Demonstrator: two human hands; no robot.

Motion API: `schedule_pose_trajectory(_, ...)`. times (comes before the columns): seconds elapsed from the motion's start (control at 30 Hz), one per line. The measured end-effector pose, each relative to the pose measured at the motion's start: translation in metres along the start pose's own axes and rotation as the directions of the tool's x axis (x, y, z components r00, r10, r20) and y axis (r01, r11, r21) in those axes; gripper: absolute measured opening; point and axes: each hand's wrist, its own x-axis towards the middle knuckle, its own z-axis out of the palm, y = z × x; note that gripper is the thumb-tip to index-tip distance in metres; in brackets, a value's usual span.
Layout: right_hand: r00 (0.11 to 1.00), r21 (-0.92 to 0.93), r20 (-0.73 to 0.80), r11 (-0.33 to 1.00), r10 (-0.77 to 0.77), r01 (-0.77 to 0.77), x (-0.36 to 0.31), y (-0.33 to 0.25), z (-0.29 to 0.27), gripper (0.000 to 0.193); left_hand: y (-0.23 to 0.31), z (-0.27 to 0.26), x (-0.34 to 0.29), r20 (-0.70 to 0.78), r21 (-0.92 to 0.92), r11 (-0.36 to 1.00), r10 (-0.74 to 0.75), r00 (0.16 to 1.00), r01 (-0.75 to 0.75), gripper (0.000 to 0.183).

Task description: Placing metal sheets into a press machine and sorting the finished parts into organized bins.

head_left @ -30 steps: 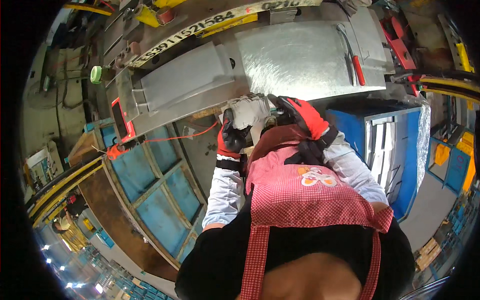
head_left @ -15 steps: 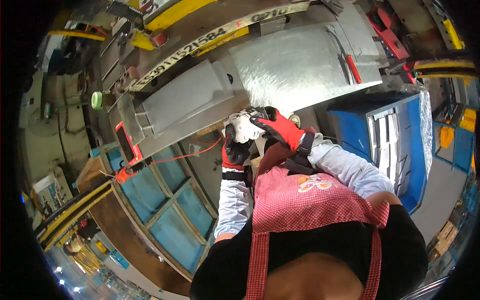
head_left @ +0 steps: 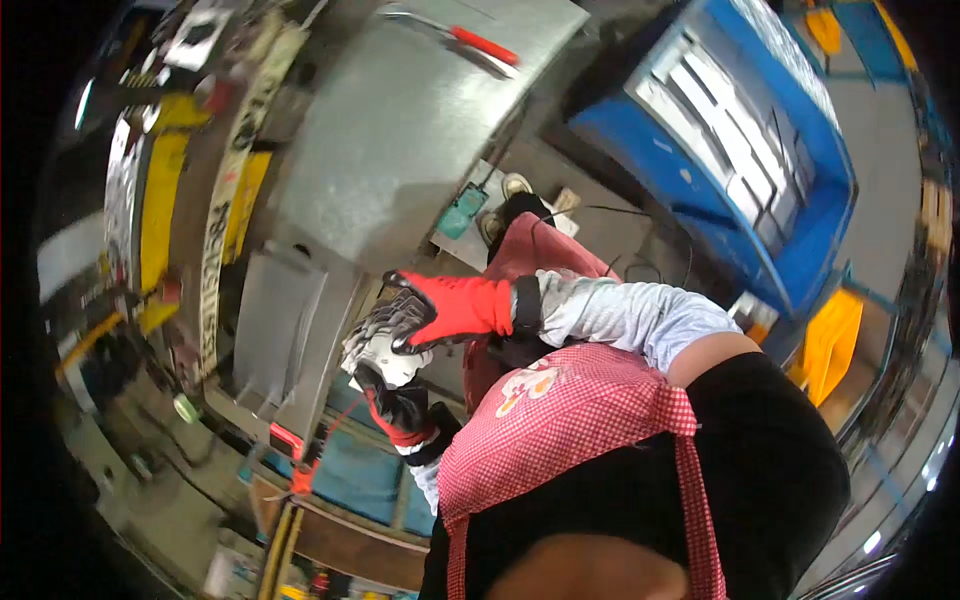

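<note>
Between my gloved hands is a stack of small silvery metal pieces point(head_left: 385, 350), held in front of me beside the machine bed. My right hand point(head_left: 450, 308), in a red and black glove, lies over the top of the stack with its fingers curled on it. From below and to the left, my left hand point(head_left: 398, 405) grips the near end, its black fingers bent around the pieces. The exact shape of the pieces is partly hidden by the gloves.
A blue metal bin point(head_left: 690, 190) with long shiny strips stands at the right. A red-handled tool point(head_left: 485, 45) lies on the grey metal plate point(head_left: 370, 130). A green foot pedal point(head_left: 462, 210) sits near my shoes. At far right is a yellow bin point(head_left: 832, 345).
My view has turned to the right, so the bench now runs up the left and the blue bin appears higher and nearer. Both hands still hold the stack.
</note>
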Motion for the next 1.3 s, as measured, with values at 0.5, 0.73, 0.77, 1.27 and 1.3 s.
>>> schedule_pose_trajectory(0.5,0.798,0.174,-0.597,0.984,0.085,0.025,-0.121,0.029,-0.05,0.072,-0.013,0.11,0.037,0.737,0.607,0.515,-0.077,0.672,-0.606,0.031)
schedule_pose_trajectory(0.73,0.757,0.247,-0.62,0.967,0.207,-0.063,-0.173,0.037,-0.061,0.075,-0.053,0.123,0.033,0.644,0.481,0.877,-0.336,0.688,-0.022,0.036)
schedule_pose_trajectory(0.77,0.737,0.244,-0.648,0.969,0.19,-0.034,-0.176,0.046,-0.058,0.071,-0.058,0.125,0.029,0.689,0.528,0.829,-0.292,0.663,-0.185,0.037)
schedule_pose_trajectory(1.27,0.629,0.343,-0.751,0.933,0.2,0.112,-0.404,0.135,-0.163,0.066,-0.199,0.277,-0.154,0.54,0.534,0.784,-0.605,0.585,0.317,0.043)
schedule_pose_trajectory(1.3,0.61,0.375,-0.767,0.911,0.2,0.172,-0.428,0.135,-0.169,0.066,-0.207,0.295,-0.174,0.577,0.509,0.784,-0.618,0.534,0.357,0.043)
